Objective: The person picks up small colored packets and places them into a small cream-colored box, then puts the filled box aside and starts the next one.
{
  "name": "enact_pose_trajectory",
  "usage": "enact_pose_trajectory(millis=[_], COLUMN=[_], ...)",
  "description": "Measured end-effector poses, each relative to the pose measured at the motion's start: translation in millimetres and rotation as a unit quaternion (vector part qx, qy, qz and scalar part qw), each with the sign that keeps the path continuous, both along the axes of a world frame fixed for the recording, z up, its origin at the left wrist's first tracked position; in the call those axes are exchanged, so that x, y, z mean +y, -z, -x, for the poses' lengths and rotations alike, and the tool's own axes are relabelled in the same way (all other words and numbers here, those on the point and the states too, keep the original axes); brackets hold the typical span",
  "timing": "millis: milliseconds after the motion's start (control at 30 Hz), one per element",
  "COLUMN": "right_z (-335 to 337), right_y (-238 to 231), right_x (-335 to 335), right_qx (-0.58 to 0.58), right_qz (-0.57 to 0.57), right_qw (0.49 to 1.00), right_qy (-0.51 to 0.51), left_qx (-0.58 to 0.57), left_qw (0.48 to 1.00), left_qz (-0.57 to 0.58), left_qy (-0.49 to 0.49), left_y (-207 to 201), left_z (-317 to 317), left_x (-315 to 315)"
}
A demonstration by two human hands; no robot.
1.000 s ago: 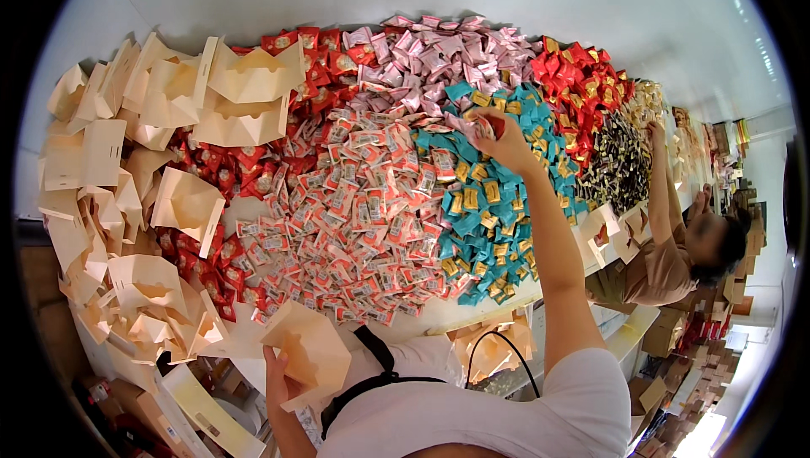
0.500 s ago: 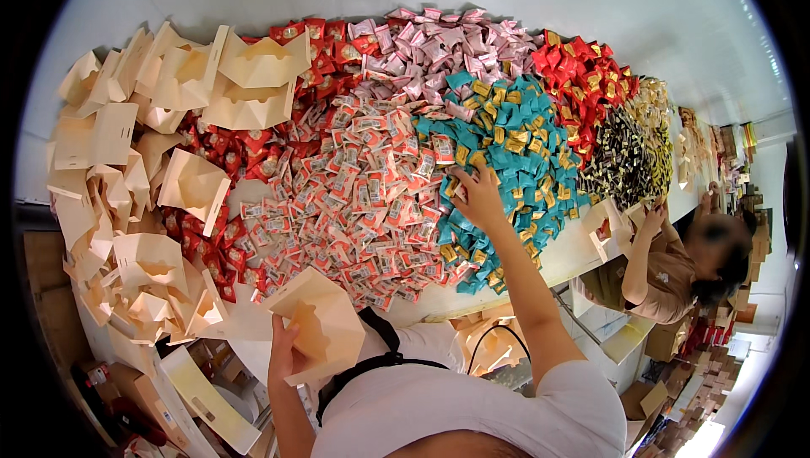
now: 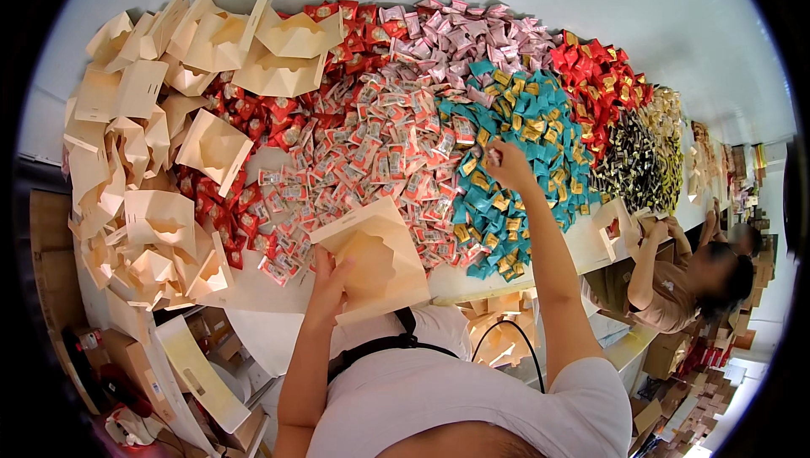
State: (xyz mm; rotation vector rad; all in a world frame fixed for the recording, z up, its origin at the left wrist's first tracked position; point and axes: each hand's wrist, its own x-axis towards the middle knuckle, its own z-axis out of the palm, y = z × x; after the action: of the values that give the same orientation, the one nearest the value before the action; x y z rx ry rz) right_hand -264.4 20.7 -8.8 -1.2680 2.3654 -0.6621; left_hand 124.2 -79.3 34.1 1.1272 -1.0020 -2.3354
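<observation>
My left hand (image 3: 327,285) grips the near left side of an open cream cardboard box (image 3: 390,276), tilted above the table's front edge. Part of its inside shows, and I see no packet in it. Over the pile of teal-and-gold wrapped packets (image 3: 540,158) hovers my right hand (image 3: 511,167), fingers curled together; a small thing seems to be at the fingertips, too small to name. Just left of that hand lies a broad heap of white-and-orange packets (image 3: 371,167).
Open cream boxes (image 3: 135,133) crowd the left end of the table. Red packets (image 3: 232,133), pink packets (image 3: 472,36) and black-and-gold packets (image 3: 633,154) lie around the two near piles. At the right, a co-worker in a brown shirt (image 3: 671,293) reaches over the table beside another box (image 3: 616,226).
The left hand and its box have moved up and to the right, nearer the packets. My right hand has drawn its fingers in and risen slightly. The whole view has shifted a little.
</observation>
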Motion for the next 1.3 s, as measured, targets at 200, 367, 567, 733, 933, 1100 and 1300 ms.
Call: enact_pose_trajectory(millis=[200,367,567,733,933,1100,1300], right_z=[0.9,1.8,-80.9,-178.3,-183.7,-176.6,-199.6], right_y=[20.5,7.4,-80.0,-124.5,-131.5,-121.0,-107.2], right_x=[-11.1,-13.0,-20.9,-28.0,-29.7,-31.0,-14.4], right_qx=[0.072,-0.034,-0.105,0.027,0.053,0.015,0.118], right_qz=[-0.165,-0.157,0.152,-0.053,-0.015,-0.061,-0.001], right_qw=[0.984,0.986,0.976,0.944,0.935,0.951,0.946], right_qy=[0.000,0.039,-0.112,-0.325,-0.349,-0.304,-0.302], left_qx=[0.014,-0.015,-0.067,-0.134,-0.144,-0.121,-0.152], left_qw=[0.999,1.000,0.992,0.983,0.975,0.980,0.947], left_qz=[-0.039,-0.006,0.092,0.124,0.172,0.161,0.280], left_qy=[0.022,-0.004,-0.063,-0.001,0.003,-0.014,-0.034], left_y=[2.9,12.3,20.5,22.0,22.8,19.9,31.8], left_z=[-7.7,-0.1,35.1,49.0,47.1,48.8,51.7], left_x=[14.5,20.8,25.0,25.8,24.3,25.1,30.8])
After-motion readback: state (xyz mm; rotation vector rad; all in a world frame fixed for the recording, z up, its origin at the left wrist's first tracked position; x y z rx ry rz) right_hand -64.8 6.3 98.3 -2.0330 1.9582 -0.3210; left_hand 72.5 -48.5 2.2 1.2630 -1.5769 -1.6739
